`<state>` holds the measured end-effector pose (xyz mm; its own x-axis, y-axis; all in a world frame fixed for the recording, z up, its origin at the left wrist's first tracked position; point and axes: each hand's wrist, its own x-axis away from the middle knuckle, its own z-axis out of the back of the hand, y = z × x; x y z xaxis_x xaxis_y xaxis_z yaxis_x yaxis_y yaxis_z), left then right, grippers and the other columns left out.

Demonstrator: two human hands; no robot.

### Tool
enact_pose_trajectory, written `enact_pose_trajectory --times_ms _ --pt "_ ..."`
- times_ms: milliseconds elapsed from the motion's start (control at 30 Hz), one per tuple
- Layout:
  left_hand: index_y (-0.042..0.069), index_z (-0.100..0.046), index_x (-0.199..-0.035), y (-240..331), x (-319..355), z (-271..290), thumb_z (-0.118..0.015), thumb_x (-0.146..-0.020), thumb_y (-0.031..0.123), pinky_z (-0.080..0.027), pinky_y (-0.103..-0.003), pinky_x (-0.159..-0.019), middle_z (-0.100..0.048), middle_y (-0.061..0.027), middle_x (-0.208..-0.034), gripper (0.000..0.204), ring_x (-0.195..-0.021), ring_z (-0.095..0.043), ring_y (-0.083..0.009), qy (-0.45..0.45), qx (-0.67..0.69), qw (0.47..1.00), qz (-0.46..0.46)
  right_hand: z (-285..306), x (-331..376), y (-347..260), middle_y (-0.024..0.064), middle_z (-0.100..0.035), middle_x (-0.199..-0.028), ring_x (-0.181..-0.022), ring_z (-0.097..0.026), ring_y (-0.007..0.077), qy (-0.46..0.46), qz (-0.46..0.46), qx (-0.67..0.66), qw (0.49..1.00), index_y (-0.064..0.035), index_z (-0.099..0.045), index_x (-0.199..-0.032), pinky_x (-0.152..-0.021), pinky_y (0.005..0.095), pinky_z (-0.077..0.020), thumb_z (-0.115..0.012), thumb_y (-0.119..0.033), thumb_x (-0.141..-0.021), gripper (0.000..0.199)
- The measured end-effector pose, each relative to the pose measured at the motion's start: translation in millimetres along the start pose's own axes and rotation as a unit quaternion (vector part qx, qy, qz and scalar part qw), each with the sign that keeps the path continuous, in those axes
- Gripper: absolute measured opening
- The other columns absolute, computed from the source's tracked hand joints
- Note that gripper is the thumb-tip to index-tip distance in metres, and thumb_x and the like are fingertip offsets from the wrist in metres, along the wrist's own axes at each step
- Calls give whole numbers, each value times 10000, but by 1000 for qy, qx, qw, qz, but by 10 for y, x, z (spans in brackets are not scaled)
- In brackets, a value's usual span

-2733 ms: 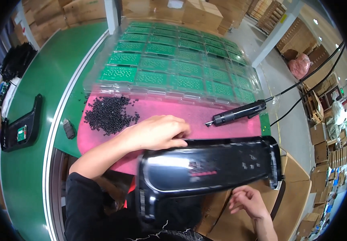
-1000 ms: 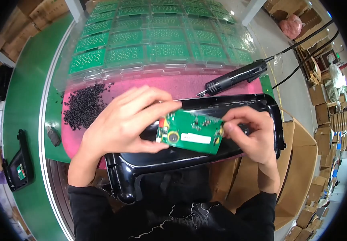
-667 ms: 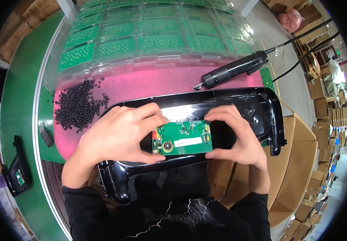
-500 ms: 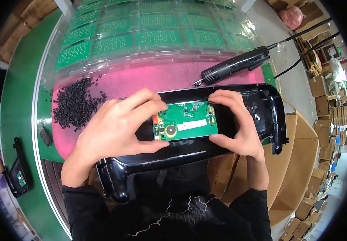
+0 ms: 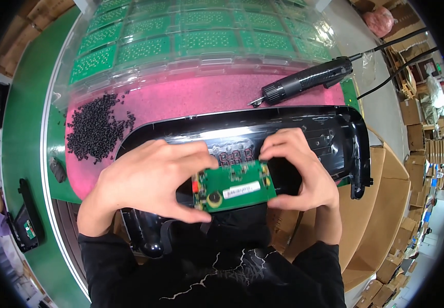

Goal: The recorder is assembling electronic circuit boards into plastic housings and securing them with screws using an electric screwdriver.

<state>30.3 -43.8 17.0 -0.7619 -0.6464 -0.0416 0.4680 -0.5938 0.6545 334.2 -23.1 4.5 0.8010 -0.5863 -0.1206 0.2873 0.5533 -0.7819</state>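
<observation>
Both hands grip a green circuit board (image 5: 235,187), tilted above a black plastic housing (image 5: 181,134). My left hand (image 5: 150,179) pinches the board's left end between thumb and fingers, beside a red part and a round black component. On the right end, my right hand (image 5: 304,172) holds it the same way, thumb low and fingers at the top corner. A white label lies across the board's face. Behind its far edge, several digit-shaped segments (image 5: 236,155) show; whether they sit on the board or in the housing I cannot tell.
A heap of small black screws (image 5: 96,128) lies left on the pink mat (image 5: 191,92). An electric screwdriver (image 5: 307,81) rests beyond the housing. Clear trays of green boards (image 5: 204,41) stand at the back. A cardboard box (image 5: 371,215) is at the right.
The board has come nearer to me and tilted, with both hands moving along with it. More of the housing's inside and the digit-shaped segments now show.
</observation>
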Motion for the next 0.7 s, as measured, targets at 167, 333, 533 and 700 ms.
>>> enact_pose_trajectory --times_ms 167,333,533,700 --pt "76 -615 -1183 73 8 -26 -866 -614 360 -468 -347 -672 -582 -25 -1087 684 -780 -627 -236 15 -104 985 138 -153 -43 16 150 -533 -1234 -1134 -491 341 90 -53 55 993 -24 -575 -1255 -1008 411 -399 -819 -109 -624 682" --pt "68 -584 -1207 107 -25 -47 -858 -636 348 -480 -361 -648 -563 -37 -1093 692 -742 -625 -264 7 -128 981 146 -173 -53 12 150 -533 -1240 -1124 -501 335 113 -70 79 988 -31 -580 -1267 -1000 415 -406 -813 -51 -596 711" --pt "56 -559 -1220 94 -15 -73 -844 -665 338 -495 -385 -596 -542 -56 -1106 684 -703 -642 -285 12 -140 980 140 -189 -81 7 145 -529 -1250 -1139 -492 337 109 -82 85 987 -33 -579 -1273 -1003 415 -406 -811 -45 -602 710" --pt "57 -548 -1226 59 7 -64 -834 -685 349 -501 -392 -581 -536 -61 -1113 678 -710 -653 -287 23 -144 982 123 -185 -119 -32 148 -516 -1253 -1148 -484 349 98 -86 95 987 -21 -566 -1267 -1002 412 -412 -813 -55 -627 687"
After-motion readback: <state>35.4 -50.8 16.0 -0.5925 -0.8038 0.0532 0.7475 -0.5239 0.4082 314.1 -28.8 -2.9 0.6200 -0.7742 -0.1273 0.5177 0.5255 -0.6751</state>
